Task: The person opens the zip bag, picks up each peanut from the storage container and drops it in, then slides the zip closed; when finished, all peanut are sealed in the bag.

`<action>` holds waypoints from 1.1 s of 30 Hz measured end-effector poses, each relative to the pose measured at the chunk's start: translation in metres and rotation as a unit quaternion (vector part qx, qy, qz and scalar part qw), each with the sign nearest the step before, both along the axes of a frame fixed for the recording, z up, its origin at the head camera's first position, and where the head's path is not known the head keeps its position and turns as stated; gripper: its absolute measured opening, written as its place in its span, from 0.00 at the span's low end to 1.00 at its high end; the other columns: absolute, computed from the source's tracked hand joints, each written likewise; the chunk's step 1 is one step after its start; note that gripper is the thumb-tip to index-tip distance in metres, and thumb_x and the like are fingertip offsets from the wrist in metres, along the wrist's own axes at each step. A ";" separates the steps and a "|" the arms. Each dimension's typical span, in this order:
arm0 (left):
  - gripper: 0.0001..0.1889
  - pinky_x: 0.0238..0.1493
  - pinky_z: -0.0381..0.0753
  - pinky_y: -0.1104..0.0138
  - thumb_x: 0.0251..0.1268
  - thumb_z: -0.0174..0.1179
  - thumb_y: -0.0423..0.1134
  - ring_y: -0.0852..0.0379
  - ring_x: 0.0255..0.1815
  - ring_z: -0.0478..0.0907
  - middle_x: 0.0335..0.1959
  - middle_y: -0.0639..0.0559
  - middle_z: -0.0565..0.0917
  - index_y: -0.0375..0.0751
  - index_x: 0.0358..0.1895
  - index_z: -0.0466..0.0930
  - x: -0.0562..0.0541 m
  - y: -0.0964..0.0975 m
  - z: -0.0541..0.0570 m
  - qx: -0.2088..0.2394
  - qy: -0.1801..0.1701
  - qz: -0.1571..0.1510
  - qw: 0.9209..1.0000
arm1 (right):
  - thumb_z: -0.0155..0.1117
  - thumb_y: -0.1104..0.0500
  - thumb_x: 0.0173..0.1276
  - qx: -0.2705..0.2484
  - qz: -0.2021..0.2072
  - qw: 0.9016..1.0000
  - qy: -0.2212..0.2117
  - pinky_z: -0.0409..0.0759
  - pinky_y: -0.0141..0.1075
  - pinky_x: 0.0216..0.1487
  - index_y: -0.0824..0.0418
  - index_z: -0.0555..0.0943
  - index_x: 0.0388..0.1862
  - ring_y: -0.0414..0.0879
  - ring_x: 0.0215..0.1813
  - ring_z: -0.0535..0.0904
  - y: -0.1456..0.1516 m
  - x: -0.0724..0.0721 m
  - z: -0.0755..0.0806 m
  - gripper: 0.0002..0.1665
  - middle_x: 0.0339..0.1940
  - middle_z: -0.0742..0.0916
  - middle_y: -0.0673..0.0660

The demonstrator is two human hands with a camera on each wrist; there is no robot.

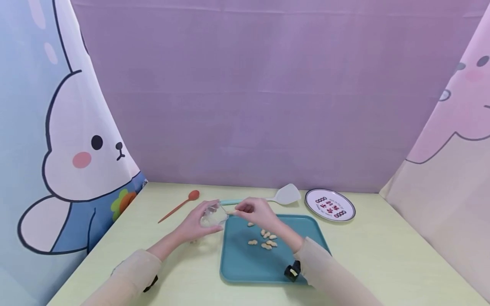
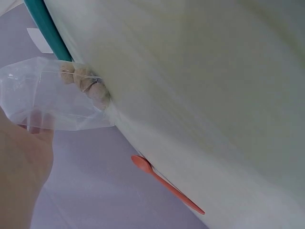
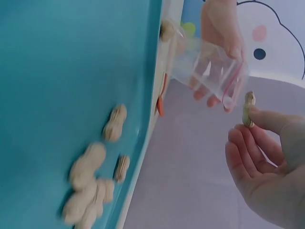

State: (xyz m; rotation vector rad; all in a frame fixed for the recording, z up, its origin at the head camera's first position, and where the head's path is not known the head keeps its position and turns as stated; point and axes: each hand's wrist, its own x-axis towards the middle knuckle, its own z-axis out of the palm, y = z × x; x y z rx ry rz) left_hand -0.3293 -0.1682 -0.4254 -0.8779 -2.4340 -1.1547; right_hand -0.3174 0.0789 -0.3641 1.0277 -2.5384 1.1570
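My left hand (image 1: 192,224) holds a clear zip bag (image 1: 212,216) by its upper part, over the table just left of the tray. Several peanuts (image 2: 90,86) lie at the bottom of the bag in the left wrist view. Between thumb and fingertips, my right hand (image 1: 260,213) pinches a single peanut (image 3: 249,109) close to the mouth of the bag. Under the right forearm is a teal tray (image 1: 245,268), with several loose peanuts (image 1: 266,246) on it. The right wrist view shows some of those peanuts (image 3: 86,164) clustered together.
Behind the hands lies a white-headed spatula (image 1: 288,194) with a light green handle, partly hidden. An orange spoon (image 1: 193,195) rests at the back left. A white plate (image 1: 323,199) with a dark rim and red print is at the back right. A purple curtain (image 1: 249,106) hangs behind the table.
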 end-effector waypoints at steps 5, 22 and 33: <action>0.40 0.54 0.74 0.57 0.48 0.70 0.53 0.56 0.53 0.73 0.54 0.53 0.77 0.47 0.66 0.65 0.001 0.000 0.001 0.000 -0.008 -0.001 1.000 | 0.65 0.57 0.63 -0.009 -0.012 1.000 -0.001 0.78 0.26 0.33 0.63 0.85 0.40 0.43 0.33 0.82 -0.019 -0.001 0.001 0.12 0.32 0.86 0.54; 0.41 0.53 0.75 0.59 0.48 0.71 0.51 0.56 0.53 0.74 0.54 0.53 0.77 0.41 0.66 0.65 0.000 0.000 0.001 -0.001 0.003 -0.001 1.000 | 0.65 0.58 0.63 -0.024 0.002 1.000 -0.001 0.78 0.26 0.35 0.63 0.85 0.40 0.43 0.33 0.81 -0.036 -0.010 -0.010 0.11 0.33 0.86 0.55; 0.41 0.52 0.75 0.59 0.47 0.72 0.50 0.55 0.53 0.74 0.54 0.49 0.77 0.40 0.66 0.66 0.000 0.000 0.002 -0.001 0.002 0.001 1.000 | 0.64 0.56 0.64 -0.028 -0.012 1.000 -0.002 0.79 0.28 0.35 0.63 0.84 0.41 0.39 0.33 0.80 -0.020 -0.009 -0.007 0.12 0.33 0.86 0.53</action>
